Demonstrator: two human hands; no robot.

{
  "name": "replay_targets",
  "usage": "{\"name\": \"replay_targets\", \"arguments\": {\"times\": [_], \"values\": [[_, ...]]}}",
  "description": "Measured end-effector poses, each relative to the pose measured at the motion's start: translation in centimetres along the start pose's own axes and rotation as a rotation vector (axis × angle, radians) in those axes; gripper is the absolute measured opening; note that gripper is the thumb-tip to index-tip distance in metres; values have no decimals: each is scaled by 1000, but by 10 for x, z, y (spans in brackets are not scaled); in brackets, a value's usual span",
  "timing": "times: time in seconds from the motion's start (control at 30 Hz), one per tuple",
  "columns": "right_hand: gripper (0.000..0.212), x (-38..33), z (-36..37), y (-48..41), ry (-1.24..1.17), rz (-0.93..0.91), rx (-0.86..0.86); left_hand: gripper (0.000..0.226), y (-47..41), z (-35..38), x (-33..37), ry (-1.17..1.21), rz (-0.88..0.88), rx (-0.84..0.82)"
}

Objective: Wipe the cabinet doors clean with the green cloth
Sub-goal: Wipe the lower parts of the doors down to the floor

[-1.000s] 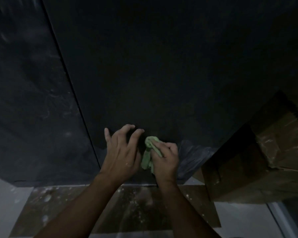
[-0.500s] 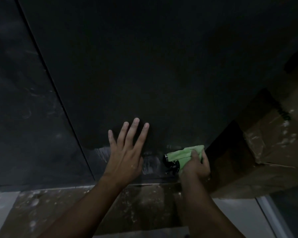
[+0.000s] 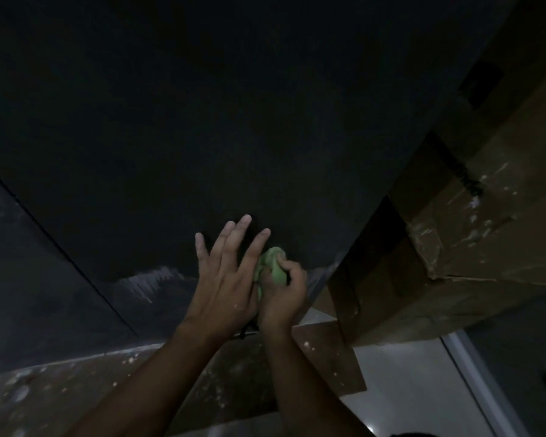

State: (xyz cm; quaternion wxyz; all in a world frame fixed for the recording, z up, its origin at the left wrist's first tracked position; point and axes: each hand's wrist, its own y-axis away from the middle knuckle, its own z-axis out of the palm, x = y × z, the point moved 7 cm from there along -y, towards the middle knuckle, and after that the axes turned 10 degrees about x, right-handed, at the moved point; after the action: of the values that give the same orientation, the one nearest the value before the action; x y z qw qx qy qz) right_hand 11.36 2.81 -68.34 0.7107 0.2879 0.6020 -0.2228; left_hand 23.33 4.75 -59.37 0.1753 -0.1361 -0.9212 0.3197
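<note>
The right hand [image 3: 284,294] holds its grip closed round the green cloth [image 3: 273,263], a pale, crumpled wad pressed low on the dark cabinet door [image 3: 202,137]. The left hand [image 3: 224,279] lies flat just left of it, fingers straight.

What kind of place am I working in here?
Probably a room being fitted out or renovated: dark cabinet doors, a taped cardboard box beside them, and a white-speckled cardboard sheet over pale floor tiles.
</note>
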Motion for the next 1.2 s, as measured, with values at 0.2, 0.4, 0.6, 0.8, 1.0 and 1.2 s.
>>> {"name": "replay_targets", "arguments": {"times": [0.2, 0.4, 0.6, 0.8, 1.0, 1.2], "values": [[35, 4, -14, -20, 21, -5, -60, 62, -3, 10, 4, -11, -31, 25], [45, 6, -65, -64, -127, -81, 391, 72, -1, 17, 2, -78, 12, 21], [41, 35, -77, -100, -150, 46, 426, 82, 1, 20, -2, -53, 0, 38], [39, 74, -82, -102, -60, 280, 385, 84, 2, 28, -3, -116, 44, 70], [38, 36, -74, -83, -140, 118, 491, 85, 2, 33, -4, -188, 69, 105], [36, -8, -47, -50, -251, -66, 456, 69, 2, 31, -3, -168, 65, 95]]}}
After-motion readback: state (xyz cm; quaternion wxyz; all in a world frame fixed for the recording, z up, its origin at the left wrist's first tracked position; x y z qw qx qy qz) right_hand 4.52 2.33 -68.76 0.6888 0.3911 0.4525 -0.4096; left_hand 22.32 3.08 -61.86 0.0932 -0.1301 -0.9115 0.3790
